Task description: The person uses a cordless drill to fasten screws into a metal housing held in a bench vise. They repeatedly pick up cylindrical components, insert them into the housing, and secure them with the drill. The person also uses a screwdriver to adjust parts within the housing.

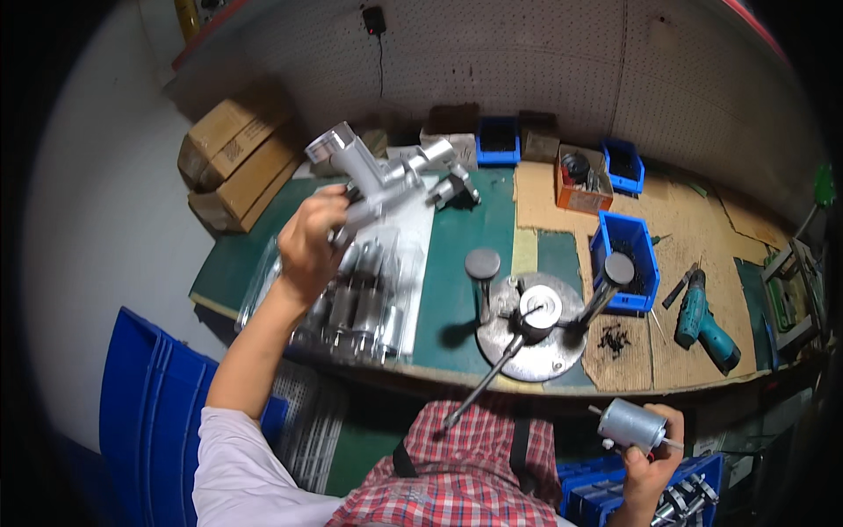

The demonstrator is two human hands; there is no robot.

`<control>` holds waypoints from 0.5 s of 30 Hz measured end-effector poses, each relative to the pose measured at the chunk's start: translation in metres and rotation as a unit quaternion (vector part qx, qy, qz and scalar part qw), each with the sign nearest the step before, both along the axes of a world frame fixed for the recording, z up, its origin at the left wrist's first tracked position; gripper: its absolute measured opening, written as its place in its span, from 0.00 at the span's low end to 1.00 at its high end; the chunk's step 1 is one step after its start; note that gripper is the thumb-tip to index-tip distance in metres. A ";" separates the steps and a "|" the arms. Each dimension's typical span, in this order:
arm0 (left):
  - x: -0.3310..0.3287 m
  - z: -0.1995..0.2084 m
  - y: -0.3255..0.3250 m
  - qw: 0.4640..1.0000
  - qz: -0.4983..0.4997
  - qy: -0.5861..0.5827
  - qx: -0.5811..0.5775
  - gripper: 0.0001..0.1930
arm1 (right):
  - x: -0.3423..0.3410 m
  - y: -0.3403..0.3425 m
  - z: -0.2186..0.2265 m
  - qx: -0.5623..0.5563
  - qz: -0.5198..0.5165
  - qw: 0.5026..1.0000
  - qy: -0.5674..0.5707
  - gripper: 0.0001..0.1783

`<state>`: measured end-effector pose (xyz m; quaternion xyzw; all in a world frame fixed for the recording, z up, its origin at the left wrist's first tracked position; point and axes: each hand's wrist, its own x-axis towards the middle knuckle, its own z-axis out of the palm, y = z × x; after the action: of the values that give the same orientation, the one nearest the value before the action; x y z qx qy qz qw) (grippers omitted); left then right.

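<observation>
My left hand point(309, 241) is raised over the left part of the bench, its fingers closed round a grey metal housing with tubular arms point(373, 180). Below that hand lies a clear plastic tray point(406, 329) with several silver cylinders in it. Down at the right, in front of the bench edge, my right hand point(648, 470) grips a small silver electric motor point(632, 423) with a shaft at each end. Between the hands, on the bench, stands a round metal fixture point(531, 360) with two knobbed posts and a long lever handle point(479, 395).
A cordless drill point(702, 325) lies on cardboard at the right, near loose black screws point(614, 341) and a blue parts bin point(648, 263). Cardboard boxes point(233, 162) stand at the back left. Blue crates point(149, 422) are at lower left; another bin point(580, 496) sits below my right hand.
</observation>
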<state>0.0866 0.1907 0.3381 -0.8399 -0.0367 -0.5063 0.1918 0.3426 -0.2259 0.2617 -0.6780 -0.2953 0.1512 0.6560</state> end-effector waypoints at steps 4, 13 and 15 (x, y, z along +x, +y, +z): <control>-0.039 -0.023 -0.108 0.989 -0.125 0.070 -0.026 0.14 | -0.016 -0.009 0.021 -0.032 0.072 0.997 0.019 0.39; -0.084 -0.111 -0.206 0.951 -0.223 0.116 -0.180 0.13 | -0.057 0.115 -0.046 -0.131 0.298 0.921 -0.216 0.26; -0.084 -0.114 -0.204 0.949 -0.221 0.149 -0.167 0.14 | -0.062 0.145 -0.059 -0.087 0.285 0.927 -0.228 0.26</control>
<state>0.0022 -0.0132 0.2238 -0.9128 0.0946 -0.3920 -0.0650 0.2804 -0.0809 0.2024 -0.6358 -0.6029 0.1981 0.4393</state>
